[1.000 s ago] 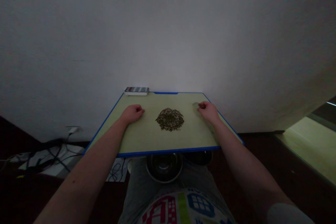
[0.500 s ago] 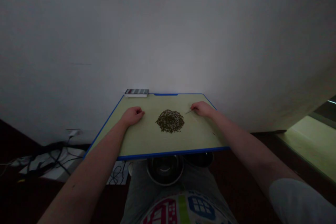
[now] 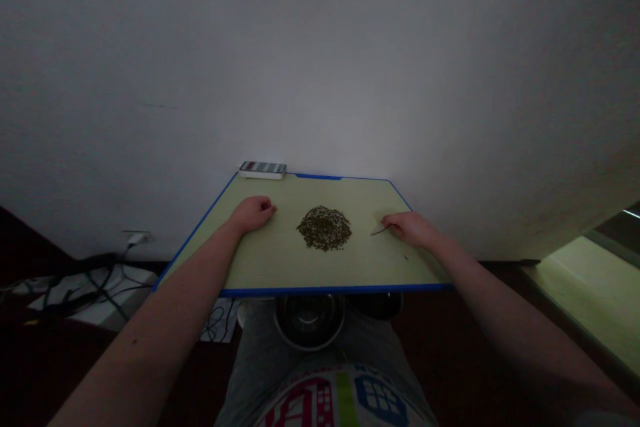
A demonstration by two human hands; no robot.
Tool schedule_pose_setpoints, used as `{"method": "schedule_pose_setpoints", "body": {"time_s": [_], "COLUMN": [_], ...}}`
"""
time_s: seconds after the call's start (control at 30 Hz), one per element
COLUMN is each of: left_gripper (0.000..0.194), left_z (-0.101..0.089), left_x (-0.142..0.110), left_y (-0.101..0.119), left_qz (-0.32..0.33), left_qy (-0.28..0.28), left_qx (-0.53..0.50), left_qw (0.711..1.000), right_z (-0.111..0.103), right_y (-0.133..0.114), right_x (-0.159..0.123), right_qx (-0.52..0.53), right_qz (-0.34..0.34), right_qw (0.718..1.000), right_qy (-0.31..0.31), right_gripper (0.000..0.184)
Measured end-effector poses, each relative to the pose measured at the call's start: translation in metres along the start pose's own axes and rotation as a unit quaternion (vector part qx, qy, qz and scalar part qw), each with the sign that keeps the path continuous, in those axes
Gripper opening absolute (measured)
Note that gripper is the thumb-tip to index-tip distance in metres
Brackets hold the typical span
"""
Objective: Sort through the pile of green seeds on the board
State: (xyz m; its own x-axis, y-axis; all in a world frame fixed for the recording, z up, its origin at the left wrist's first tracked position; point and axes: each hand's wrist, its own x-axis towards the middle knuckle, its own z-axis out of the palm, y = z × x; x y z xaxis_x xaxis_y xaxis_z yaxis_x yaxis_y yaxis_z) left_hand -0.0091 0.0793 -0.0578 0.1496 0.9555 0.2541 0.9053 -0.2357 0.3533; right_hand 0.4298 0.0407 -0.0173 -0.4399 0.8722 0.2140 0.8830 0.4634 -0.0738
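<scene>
A pile of small dark green-brown grains [image 3: 325, 227] lies in the middle of a pale green tabletop with a blue edge [image 3: 280, 267]. My left hand [image 3: 253, 213] rests on the tabletop left of the pile, fingers curled into a loose fist with nothing visible in them. My right hand [image 3: 411, 227] lies right of the pile, fingers pinched on a thin small tool [image 3: 379, 231] whose tip points toward the pile. The tool's kind is too small and dim to name.
A flat striped box [image 3: 263, 170] sits at the tabletop's far left corner against the white wall. Under the near edge stand a metal bowl [image 3: 309, 317] and a darker bowl [image 3: 376, 305]. Cables and a white strip [image 3: 85, 287] lie on the floor at left.
My right hand has drawn back from the far right of the tabletop toward me, holding the thin tool. The left hand has stayed put. The view has shifted slightly.
</scene>
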Motion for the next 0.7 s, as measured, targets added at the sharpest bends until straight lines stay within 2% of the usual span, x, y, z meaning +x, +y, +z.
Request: {"method": "schedule_pose_setpoints", "body": {"time_s": [0.07, 0.17, 0.23, 0.37, 0.53, 0.7], "left_gripper": [0.034, 0.033, 0.033, 0.035, 0.034, 0.035], "left_z": [0.000, -0.001, -0.001, -0.001, -0.002, -0.003], "left_x": [-0.001, -0.001, -0.001, -0.001, -0.002, -0.002], "left_y": [0.000, 0.001, 0.001, 0.002, 0.003, 0.003], "left_qz": [0.000, -0.001, 0.000, -0.006, -0.003, -0.001], "left_qy": [-0.004, -0.007, -0.003, -0.008, -0.008, -0.005], "left_qx": [-0.002, -0.010, -0.008, -0.011, -0.012, -0.003], "left_qw": [1.000, 1.000, 1.000, 1.000, 1.000, 1.000], "right_z": [-0.006, -0.016, -0.019, -0.009, 0.009, 0.015], "right_y": [-0.009, -0.033, -0.053, -0.083, -0.085, -0.081], "right_x": [-0.002, -0.012, -0.021, -0.036, -0.025, -0.016], "right_qx": [-0.025, -0.041, -0.033, -0.020, -0.031, -0.015], "right_qz": [-0.011, 0.004, 0.019, 0.036, 0.036, 0.012], "right_qw": [1.000, 0.997, 0.995, 0.996, 0.998, 1.000], "right_qy": [-0.001, 0.064, 0.087, 0.074, 0.033, 0.017], "right_gripper": [0.026, 0.028, 0.029, 0.026, 0.027, 0.028]}}
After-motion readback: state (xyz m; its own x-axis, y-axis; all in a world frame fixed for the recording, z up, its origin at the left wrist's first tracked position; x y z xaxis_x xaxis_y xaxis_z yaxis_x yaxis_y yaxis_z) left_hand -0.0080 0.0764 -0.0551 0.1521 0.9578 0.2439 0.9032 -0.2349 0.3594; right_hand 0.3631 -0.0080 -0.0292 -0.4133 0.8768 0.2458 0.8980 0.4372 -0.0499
